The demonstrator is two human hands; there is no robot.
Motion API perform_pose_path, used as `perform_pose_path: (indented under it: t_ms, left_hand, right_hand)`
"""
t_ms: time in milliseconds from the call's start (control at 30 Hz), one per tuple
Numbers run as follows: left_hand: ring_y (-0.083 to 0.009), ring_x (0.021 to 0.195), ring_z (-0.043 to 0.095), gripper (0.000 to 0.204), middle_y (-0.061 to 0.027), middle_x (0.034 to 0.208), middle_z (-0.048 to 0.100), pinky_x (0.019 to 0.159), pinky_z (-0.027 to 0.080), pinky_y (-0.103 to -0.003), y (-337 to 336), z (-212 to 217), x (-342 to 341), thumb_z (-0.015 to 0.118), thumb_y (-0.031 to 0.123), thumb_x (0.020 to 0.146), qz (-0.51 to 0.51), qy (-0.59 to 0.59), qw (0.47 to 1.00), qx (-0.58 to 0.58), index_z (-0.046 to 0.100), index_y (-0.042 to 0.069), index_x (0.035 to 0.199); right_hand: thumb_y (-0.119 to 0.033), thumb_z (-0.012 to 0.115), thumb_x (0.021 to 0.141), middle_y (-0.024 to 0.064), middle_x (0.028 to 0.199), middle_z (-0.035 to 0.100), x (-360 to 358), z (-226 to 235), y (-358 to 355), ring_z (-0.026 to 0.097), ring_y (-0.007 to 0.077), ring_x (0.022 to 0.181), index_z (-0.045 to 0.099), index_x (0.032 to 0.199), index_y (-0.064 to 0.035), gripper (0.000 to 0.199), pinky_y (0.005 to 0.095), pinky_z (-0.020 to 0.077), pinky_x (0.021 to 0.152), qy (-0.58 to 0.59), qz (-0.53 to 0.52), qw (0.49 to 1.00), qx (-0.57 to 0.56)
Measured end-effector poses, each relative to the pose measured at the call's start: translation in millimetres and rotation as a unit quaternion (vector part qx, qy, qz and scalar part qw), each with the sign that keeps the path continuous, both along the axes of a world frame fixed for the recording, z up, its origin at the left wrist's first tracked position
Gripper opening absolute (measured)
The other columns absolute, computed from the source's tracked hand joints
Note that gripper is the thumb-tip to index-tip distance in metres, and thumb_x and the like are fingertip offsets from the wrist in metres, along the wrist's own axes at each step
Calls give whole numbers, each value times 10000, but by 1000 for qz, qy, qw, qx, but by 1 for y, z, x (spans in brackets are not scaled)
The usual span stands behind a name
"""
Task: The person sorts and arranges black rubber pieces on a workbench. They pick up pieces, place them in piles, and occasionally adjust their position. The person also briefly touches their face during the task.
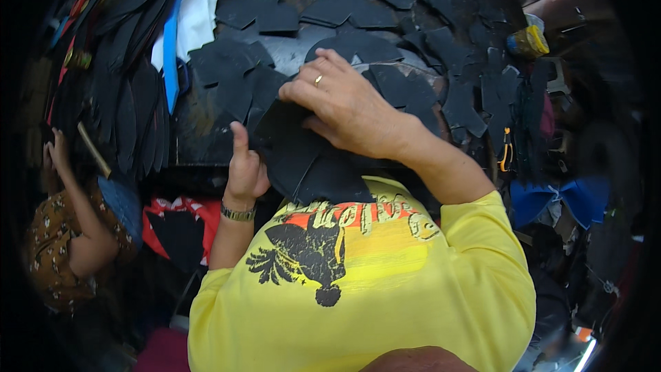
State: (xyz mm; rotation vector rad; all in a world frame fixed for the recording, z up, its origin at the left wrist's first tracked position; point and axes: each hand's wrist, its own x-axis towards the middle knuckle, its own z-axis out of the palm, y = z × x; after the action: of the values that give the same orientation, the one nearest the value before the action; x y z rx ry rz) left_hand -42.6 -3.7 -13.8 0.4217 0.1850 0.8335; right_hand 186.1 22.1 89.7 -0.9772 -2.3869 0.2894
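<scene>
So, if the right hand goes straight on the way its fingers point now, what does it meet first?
The right hand lies on a stack of black cut pieces, fingers pointing up-left. Going on, it would probably first meet the loose black pieces lying on the dark table, then the white cloth. Depth is unclear.

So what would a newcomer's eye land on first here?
The bright yellow shirt fills the lower middle. Above it, the right hand, with a ring, presses on a stack of black cut pieces that the left hand steadies at the edge. More black pieces cover the dark table.
</scene>
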Motion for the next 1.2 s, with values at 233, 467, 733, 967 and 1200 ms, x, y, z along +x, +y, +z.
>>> perform_pose_path:
  t_ms: [233, 467, 733, 967, 1200]
  left_hand:
    - [-240, 1344, 533, 537, -136, 1486, 524, 1134, 429, -386, 0, 3, 5, 476, 326, 1085, 11, 86, 993, 86, 428, -16, 1497]
    - [-217, 1014, 712, 278, -125, 1158, 712, 897, 580, -370, -1, 17, 6, 609, 128, 998, 136, 204, 969, 6, 633, -20, 1232]
    - [-286, 1077, 713, 338, -160, 1207, 713, 962, 575, -438, 27, -2, -48, 544, 223, 1044, 189, 77, 976, -70, 622, -18, 1269]
    - [-295, 1095, 702, 353, -162, 1196, 713, 985, 554, -447, 17, 2, -46, 522, 256, 1049, 218, 47, 971, -89, 638, -18, 1240]
    - [-337, 1189, 658, 438, -204, 1292, 668, 1060, 507, -480, 18, -6, -47, 493, 278, 1057, 130, 0, 989, -69, 580, -50, 1334]
  right_hand:
    - [28, 665, 802, 106, 930, 624, 0, 4, -15, 616, 325, 986, 592, 1234, -90, 453, 539, 393, 1093, 41, -27, 999, -16]
    - [22, 722, 747, 73, 915, 667, 25, 22, -29, 664, 272, 853, 691, 1008, -77, 281, 380, 544, 814, 157, -18, 988, 0]
    - [54, 737, 861, 105, 1169, 663, 115, 8, -32, 635, 163, 1089, 554, 1371, 100, 545, 272, 512, 976, 554, -303, 758, -164]
    - [117, 677, 838, 40, 1064, 650, 138, -21, -43, 645, 108, 972, 530, 1449, 2, 639, 233, 527, 908, 542, -290, 735, -286]
    - [70, 631, 863, 0, 977, 623, 136, -29, -39, 617, 75, 922, 587, 1420, -55, 572, 201, 479, 877, 505, -305, 749, -301]
